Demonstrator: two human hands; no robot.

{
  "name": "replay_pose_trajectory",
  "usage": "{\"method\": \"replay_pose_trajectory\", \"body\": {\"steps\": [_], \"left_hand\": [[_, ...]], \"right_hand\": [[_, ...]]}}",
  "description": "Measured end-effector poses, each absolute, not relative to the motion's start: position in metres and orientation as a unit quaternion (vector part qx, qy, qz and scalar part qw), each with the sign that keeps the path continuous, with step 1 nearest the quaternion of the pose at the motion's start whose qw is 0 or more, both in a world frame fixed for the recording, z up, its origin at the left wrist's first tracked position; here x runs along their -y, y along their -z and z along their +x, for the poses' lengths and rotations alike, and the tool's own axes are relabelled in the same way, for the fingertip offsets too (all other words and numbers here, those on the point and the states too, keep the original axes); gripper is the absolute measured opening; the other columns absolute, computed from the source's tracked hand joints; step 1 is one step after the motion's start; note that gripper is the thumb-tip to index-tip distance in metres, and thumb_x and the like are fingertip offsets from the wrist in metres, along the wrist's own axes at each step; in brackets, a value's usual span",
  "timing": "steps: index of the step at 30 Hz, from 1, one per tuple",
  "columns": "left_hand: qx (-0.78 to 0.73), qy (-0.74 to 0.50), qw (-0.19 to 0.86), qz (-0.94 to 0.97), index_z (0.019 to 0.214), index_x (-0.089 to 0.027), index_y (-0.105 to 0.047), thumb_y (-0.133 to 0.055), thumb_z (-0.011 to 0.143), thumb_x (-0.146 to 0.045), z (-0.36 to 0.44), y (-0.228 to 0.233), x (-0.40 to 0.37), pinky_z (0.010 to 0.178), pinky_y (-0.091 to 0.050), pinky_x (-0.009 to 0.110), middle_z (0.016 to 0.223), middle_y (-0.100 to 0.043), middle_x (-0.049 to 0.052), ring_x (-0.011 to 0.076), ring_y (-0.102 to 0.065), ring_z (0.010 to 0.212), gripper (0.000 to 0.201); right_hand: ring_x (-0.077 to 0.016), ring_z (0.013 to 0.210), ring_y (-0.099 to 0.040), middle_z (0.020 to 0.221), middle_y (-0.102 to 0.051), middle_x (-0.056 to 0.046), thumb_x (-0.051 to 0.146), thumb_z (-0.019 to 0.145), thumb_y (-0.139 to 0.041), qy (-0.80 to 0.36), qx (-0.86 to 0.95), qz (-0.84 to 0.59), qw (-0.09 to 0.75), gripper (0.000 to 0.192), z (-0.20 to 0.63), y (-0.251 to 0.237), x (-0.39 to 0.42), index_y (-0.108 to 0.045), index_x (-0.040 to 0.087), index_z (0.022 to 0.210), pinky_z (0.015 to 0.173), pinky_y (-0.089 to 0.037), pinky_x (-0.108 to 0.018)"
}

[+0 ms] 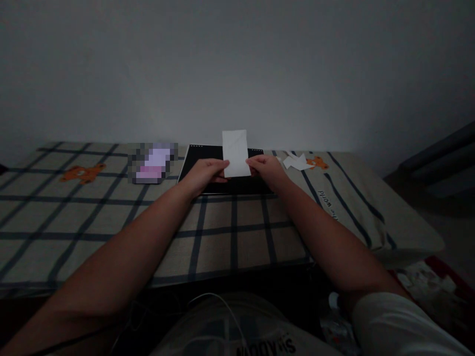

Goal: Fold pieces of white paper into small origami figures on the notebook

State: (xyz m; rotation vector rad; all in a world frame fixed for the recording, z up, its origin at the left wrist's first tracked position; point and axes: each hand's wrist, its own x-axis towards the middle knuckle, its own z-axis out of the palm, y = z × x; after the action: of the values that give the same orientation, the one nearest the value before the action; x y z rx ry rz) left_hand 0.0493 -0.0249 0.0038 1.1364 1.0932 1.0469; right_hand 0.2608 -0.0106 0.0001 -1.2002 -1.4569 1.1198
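Note:
Between my two hands a white sheet of paper (235,151) is held up, with faint crease lines across it. My left hand (205,173) pinches its left edge near the bottom, thumb in front. On the opposite edge my right hand (265,168) grips the sheet the same way; the fingers behind the paper are partly hidden. Under both hands lies a flat black board or pad (196,157) with small white marks along its far edge. Just right of my right hand rest folded white paper pieces (297,161) with pointed corners.
A checked tablecloth (111,212) with orange bear prints covers the table, which meets a grey wall (237,64). A pixelated phone-like object (154,163) lies left of the board. Below the table's right side are a plastic bottle (337,321) and a red container of crumpled white stuff (430,284).

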Motion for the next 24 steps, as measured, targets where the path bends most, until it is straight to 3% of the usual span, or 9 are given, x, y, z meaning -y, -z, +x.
{"method": "replay_pose_trajectory", "body": {"steps": [4, 14, 20, 24], "left_hand": [[-0.459, -0.521, 0.56, 0.452, 0.088, -0.013, -0.075, -0.079, 0.085, -0.028, 0.0481, 0.0005, 0.0189, 0.068, -0.059, 0.024, 0.074, -0.071, 0.002, 0.0107, -0.065, 0.065, 0.015], [-0.482, -0.543, 0.522, 0.448, 0.078, -0.013, -0.072, -0.078, 0.082, -0.017, 0.0466, 0.0002, 0.0159, 0.066, -0.059, 0.023, 0.071, -0.07, 0.002, 0.0098, -0.062, 0.062, 0.008], [-0.487, -0.526, 0.523, 0.461, 0.074, -0.014, -0.071, -0.08, 0.08, -0.019, 0.0476, -0.0031, 0.018, 0.068, -0.059, 0.024, 0.069, -0.07, 0.001, 0.0098, -0.062, 0.061, 0.012], [-0.487, -0.484, 0.545, 0.481, 0.072, -0.014, -0.072, -0.079, 0.078, -0.017, 0.0498, -0.004, 0.0222, 0.067, -0.06, 0.026, 0.068, -0.071, 0.002, 0.0109, -0.063, 0.06, 0.01]], "right_hand": [[-0.0124, 0.059, -0.059, 0.064, -0.068, 0.0, 0.027, 0.084, -0.07, -0.47, 0.607, -0.475, 0.43, 0.014, 0.2611, 0.0017, 0.0112, -0.07, 0.019, 0.072, 0.063, -0.051, -0.03], [-0.0127, 0.06, -0.061, 0.067, -0.071, -0.002, 0.03, 0.08, -0.076, -0.528, 0.581, -0.472, 0.402, 0.014, 0.261, 0.0035, 0.0112, -0.071, 0.019, 0.073, 0.061, -0.053, -0.028], [-0.0135, 0.062, -0.062, 0.07, -0.07, -0.002, 0.035, 0.086, -0.073, -0.573, 0.55, -0.435, 0.423, 0.019, 0.2608, 0.0028, 0.0111, -0.069, 0.021, 0.074, 0.063, -0.053, -0.03], [-0.0128, 0.063, -0.062, 0.07, -0.069, 0.0, 0.033, 0.081, -0.075, -0.554, 0.54, -0.436, 0.459, 0.013, 0.2615, 0.0041, 0.0078, -0.072, 0.021, 0.082, 0.065, -0.054, -0.029]]}}
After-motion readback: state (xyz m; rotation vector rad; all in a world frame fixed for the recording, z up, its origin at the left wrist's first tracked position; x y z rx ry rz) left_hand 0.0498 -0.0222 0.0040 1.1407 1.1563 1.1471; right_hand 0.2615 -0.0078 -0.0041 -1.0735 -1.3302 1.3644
